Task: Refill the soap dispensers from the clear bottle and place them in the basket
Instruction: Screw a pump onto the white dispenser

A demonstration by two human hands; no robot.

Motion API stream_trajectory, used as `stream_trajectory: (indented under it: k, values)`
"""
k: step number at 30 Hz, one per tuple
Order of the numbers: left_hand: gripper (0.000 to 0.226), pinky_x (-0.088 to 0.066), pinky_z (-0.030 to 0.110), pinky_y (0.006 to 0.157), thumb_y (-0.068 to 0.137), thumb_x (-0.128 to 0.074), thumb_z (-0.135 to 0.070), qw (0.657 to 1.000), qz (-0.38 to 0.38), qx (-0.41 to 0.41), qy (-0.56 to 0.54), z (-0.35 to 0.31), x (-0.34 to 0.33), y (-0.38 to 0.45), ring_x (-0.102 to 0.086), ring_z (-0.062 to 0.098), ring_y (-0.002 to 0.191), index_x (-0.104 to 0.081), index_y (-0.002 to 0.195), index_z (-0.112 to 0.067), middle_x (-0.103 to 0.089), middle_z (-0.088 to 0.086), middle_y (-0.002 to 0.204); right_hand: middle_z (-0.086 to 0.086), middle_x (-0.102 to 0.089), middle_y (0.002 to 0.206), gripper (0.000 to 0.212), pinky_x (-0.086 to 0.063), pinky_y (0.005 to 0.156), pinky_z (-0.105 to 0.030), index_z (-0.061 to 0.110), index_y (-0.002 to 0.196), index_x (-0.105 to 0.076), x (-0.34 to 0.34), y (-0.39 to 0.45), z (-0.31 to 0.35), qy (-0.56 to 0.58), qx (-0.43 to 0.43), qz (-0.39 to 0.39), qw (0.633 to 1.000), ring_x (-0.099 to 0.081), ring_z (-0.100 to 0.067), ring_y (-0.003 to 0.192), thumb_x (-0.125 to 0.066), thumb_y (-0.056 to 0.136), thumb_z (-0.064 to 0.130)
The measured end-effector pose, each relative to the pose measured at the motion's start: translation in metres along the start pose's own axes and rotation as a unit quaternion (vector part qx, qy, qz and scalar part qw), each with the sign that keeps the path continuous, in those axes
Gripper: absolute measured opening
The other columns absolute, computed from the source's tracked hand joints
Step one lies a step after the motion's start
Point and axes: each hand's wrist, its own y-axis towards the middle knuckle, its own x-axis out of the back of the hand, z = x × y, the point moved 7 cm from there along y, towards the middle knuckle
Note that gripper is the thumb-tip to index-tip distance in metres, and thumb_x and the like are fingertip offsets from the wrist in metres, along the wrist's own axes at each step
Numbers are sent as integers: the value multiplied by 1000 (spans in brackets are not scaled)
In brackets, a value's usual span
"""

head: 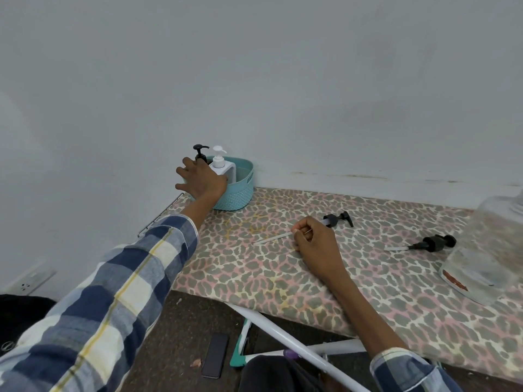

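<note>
Left hand (202, 179) at the teal basket (240, 193), fingers spread and relaxed over its near rim; whether they grip anything cannot be told. In the basket, upright: a white dispenser (223, 166) and a black-pumped dispenser (200, 152), mostly hidden behind the hand. Right hand (314, 241) rests on the table (368, 278), fingers curled, pinching a pump's thin tube (271, 239). A second black pump (433, 242) lies loose to the right. Clear bottle (492, 250) at the right edge, blurred.

Soft, even indoor light, no strong source evident, faint shadows under the hands, no glare, wide-angle bending of the wall (254, 66) toward the edges, clear bottle (492, 244) at 3 o'clock smeared and soft, centre reasonably sharp
</note>
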Motion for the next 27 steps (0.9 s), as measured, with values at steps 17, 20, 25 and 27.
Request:
stream_trajectory:
  k: [17, 20, 25, 27]
  values:
    - [87, -40, 56, 106, 77, -89, -44, 990, -12, 44, -133, 3, 8, -14, -36, 36, 138, -35, 137, -10, -34, 17, 146, 1, -71, 82, 13, -63, 74, -48, 21, 91, -69, 0, 0, -1, -12, 17, 3, 1000, -70, -22, 76, -64, 102, 15]
    - [72, -40, 57, 105, 84, -81, -45, 983, -63, 20, -171, 6, 19, -32, -37, 36, 136, -39, 131, -11, -37, 15, 144, 2, -71, 81, 12, -61, 71, -39, 20, 90, -69, 0, -2, 3, -25, 22, 10, 999, -67, -19, 73, -66, 100, 15]
    - [53, -41, 56, 104, 89, -75, -29, 963, -135, -73, -222, -12, 41, -100, -40, 36, 140, -47, 130, -11, -44, 14, 143, 5, -71, 82, 9, -55, 72, -30, 18, 91, -70, 2, -6, 13, -58, 15, 36, 998, -66, -11, 74, -65, 98, 15]
    - [51, -41, 57, 100, 88, -73, -22, 958, -121, -113, -234, -26, 49, -130, -40, 37, 139, -47, 130, -10, -44, 15, 143, 5, -69, 85, 9, -51, 71, -28, 17, 93, -69, 4, -9, 19, -74, 22, 65, 995, -63, -8, 75, -63, 98, 12]
